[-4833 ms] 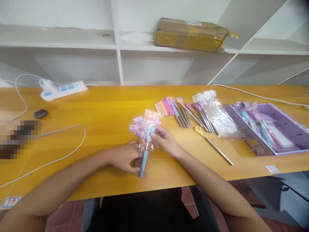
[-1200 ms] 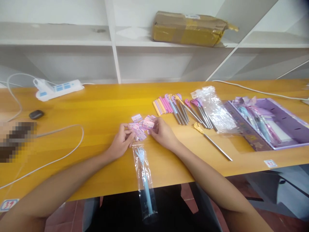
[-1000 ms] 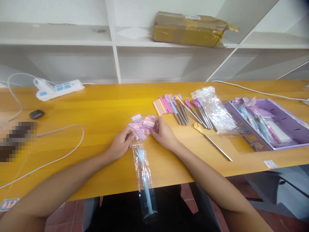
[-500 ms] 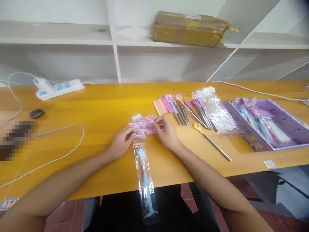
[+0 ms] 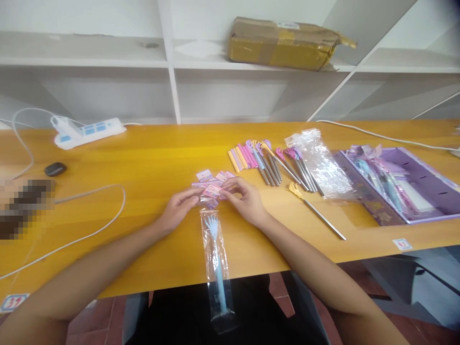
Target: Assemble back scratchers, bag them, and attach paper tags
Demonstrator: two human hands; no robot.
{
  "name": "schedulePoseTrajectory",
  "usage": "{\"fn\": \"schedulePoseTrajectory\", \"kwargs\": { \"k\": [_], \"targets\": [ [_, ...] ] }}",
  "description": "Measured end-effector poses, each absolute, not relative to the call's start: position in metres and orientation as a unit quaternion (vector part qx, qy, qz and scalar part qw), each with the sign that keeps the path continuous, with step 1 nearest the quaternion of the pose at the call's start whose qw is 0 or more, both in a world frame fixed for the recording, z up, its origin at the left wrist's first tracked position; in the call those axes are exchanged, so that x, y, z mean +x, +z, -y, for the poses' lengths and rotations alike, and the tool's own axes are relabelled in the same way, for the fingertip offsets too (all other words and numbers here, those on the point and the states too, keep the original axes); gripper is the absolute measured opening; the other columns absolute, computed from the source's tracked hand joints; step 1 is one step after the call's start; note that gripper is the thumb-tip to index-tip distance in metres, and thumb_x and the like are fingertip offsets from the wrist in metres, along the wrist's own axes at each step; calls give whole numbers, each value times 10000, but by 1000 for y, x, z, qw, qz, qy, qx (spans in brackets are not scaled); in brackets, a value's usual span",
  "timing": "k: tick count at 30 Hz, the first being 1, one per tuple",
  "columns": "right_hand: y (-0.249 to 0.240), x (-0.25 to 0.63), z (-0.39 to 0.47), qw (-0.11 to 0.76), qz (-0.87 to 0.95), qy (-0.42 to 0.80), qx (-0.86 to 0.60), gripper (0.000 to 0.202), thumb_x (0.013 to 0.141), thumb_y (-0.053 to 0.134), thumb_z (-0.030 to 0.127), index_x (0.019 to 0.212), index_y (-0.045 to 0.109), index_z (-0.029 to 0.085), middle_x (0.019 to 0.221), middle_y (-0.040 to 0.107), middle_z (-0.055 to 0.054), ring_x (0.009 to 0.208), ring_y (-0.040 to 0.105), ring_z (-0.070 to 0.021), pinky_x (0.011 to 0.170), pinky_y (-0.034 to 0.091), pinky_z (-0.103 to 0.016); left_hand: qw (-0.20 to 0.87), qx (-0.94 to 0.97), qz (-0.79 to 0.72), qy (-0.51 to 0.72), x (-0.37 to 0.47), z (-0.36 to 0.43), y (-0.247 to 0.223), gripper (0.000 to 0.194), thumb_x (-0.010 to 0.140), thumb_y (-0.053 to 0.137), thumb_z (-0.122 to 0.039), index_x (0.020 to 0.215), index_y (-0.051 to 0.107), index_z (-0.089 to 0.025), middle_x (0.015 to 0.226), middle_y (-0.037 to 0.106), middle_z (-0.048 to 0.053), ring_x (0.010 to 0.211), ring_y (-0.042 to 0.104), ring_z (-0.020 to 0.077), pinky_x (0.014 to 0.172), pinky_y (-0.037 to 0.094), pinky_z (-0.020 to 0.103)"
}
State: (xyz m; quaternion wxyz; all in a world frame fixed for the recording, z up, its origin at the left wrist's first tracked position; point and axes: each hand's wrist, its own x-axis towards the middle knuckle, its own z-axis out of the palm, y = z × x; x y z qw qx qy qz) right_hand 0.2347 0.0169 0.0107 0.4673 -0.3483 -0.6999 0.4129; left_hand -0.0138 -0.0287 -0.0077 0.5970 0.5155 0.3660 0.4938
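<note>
As you bend over the yellow-topped table (image 5: 151, 153), your right hand (image 5: 248, 203) pinches a small pink card (image 5: 212, 191) between thumb and fingers, while your left hand (image 5: 178, 209) reaches in from the other side, its fingertips close to the same card; whether they grip it cannot be told. Your hands are apart, with the card between them, above a scatter of loose cards (image 5: 204, 175). Just below lies a blue back scratcher (image 5: 220, 287) inside a clear sleeve (image 5: 225, 261), claw end toward the cards, its grip end reaching past the table's front edge over your dark clothing. Beyond your right hand are a row of pastel tubes (image 5: 241, 158), a cluster of metal-rod scratchers (image 5: 273, 168) and a heap of clear bags (image 5: 325, 165), with one yellow-clawed scratcher (image 5: 319, 215) lying apart, nearer you. Farther right, a purple box (image 5: 434, 189) holds wrapped pieces. A taped parcel (image 5: 280, 44) sits on the white shelf (image 5: 89, 50) behind; a power strip (image 5: 89, 133) lies at far left.
</note>
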Motion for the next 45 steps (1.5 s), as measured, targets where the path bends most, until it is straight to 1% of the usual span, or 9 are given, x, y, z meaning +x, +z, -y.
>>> {"fn": "schedulePoseTrajectory", "kwargs": {
  "k": [4, 8, 12, 20, 23, 26, 32, 39, 45],
  "targets": [
    [12, 234, -18, 451, 725, 381, -355, 244, 998, 737, 421, 950, 687, 187, 928, 720, -46, 791, 701, -150, 719, 594, -293, 649, 475, -300, 513, -11, 27, -7, 346, 1003, 735, -377, 1285, 803, -188, 1325, 777, 163, 1223, 747, 382, 1146, 523, 612],
    [15, 235, -17, 468, 720, 365, -359, 217, 1004, 735, 403, 1031, 686, 193, 949, 720, -47, 813, 710, -155, 710, 578, -289, 667, 452, -277, 523, -9, 27, -1, 302, 991, 749, -341, 1234, 823, -177, 1298, 787, 160, 1182, 767, 373, 1106, 561, 585],
    [15, 235, -17, 460, 733, 358, -352, 202, 1019, 719, 392, 1059, 701, 195, 948, 733, -49, 808, 705, -156, 710, 572, -292, 679, 435, -280, 521, -10, 25, -3, 309, 968, 765, -327, 1210, 823, -143, 1268, 793, 178, 1186, 763, 381, 1113, 553, 587],
    [14, 236, -16, 430, 765, 343, -335, 162, 1036, 698, 359, 1056, 719, 199, 947, 736, -49, 787, 672, -155, 685, 536, -289, 672, 458, -272, 515, -10, 24, -3, 334, 1004, 699, -293, 1290, 793, -147, 1323, 770, 188, 1164, 770, 375, 1083, 569, 598],
    [15, 237, -16, 418, 780, 329, -329, 139, 1052, 671, 334, 1069, 722, 206, 928, 722, -40, 756, 638, -146, 687, 521, -286, 674, 472, -254, 508, -9, 24, -1, 357, 1026, 666, -310, 1319, 778, -140, 1320, 768, 195, 1180, 763, 381, 1081, 573, 595],
    [16, 238, -15, 412, 789, 316, -329, 141, 1063, 648, 325, 1088, 721, 208, 948, 713, -43, 739, 610, -141, 683, 515, -284, 672, 476, -254, 508, -9, 25, 2, 349, 1032, 657, -310, 1320, 781, -158, 1331, 763, 177, 1207, 750, 372, 1085, 581, 576],
    [16, 238, -14, 394, 813, 293, -312, 225, 1092, 577, 282, 1247, 733, 232, 998, 674, -57, 789, 596, -148, 731, 523, -290, 673, 477, -263, 500, -9, 26, 3, 336, 1026, 658, -317, 1304, 788, -182, 1349, 749, 162, 1203, 744, 369, 1063, 598, 594],
    [19, 239, -12, 379, 834, 278, -289, 275, 1087, 564, 251, 1293, 746, 268, 990, 627, -55, 768, 572, -147, 711, 524, -296, 678, 470, -273, 495, -10, 25, -1, 358, 1006, 684, -343, 1314, 783, -190, 1358, 743, 163, 1235, 718, 359, 1059, 604, 573],
    [21, 240, -11, 380, 836, 278, -281, 280, 1091, 544, 251, 1279, 750, 274, 977, 606, -62, 864, 597, -180, 774, 548, -331, 681, 476, -279, 482, -12, 25, -3, 376, 1015, 661, -344, 1341, 764, -187, 1454, 689, 175, 1322, 668, 383, 1052, 601, 554]
  ]
}}
